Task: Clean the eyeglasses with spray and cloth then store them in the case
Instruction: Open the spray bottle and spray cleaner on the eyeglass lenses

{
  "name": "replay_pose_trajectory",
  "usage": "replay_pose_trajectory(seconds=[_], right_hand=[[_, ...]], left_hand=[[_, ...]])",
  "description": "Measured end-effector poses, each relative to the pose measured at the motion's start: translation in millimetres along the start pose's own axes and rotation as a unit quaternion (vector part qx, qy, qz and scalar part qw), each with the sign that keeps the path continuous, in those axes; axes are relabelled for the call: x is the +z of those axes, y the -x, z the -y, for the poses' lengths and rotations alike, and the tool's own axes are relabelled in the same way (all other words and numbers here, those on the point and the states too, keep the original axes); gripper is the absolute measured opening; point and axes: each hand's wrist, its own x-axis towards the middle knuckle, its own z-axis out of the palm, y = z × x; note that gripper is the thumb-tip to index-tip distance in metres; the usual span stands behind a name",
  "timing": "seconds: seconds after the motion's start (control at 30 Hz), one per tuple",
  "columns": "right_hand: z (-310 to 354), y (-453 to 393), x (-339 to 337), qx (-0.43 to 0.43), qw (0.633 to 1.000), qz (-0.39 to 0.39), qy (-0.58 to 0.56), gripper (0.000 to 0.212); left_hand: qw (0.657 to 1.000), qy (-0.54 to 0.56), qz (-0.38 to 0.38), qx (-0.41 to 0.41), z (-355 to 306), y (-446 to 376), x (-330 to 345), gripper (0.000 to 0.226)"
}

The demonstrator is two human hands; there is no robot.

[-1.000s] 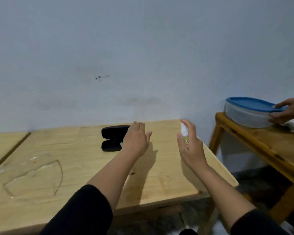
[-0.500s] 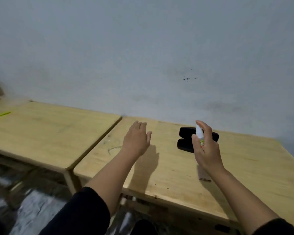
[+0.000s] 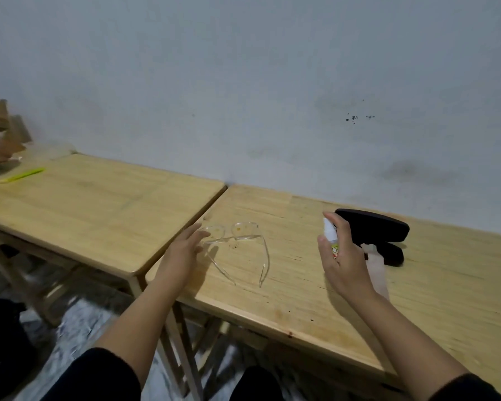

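We see the clear-framed plastic eyeglasses (image 3: 237, 241) lying temples unfolded on the pale wooden tabletop (image 3: 301, 285). Left of them, our left hand (image 3: 182, 250) is spread loose, fingertips at the frame. To their right, our right hand (image 3: 342, 256) clasps a small white spray bottle (image 3: 330, 234), before the open black oblong case (image 3: 379, 230).
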Motion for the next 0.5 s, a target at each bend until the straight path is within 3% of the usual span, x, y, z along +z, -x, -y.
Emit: replay_pose_trajectory(seconds=[0.17,0.33,0.5], right_hand=[[0.0,0.9,2.8,0.012,1.0,0.007,-0.001,0.038],[-2.1,2.7,1.8,0.021,1.0,0.008,0.004,0.039],[-4.0,1.7,-4.6,0.027,1.0,-0.001,0.004,0.039]], left_hand=[[0.999,0.025,-0.024,0.029,-1.1,-13.1,10.3,0.022],[0.995,-0.02,-0.044,0.083,1.9,-17.5,20.0,0.022],[0.994,0.095,-0.053,-0.013,-15.5,-19.9,18.9,0.024]])
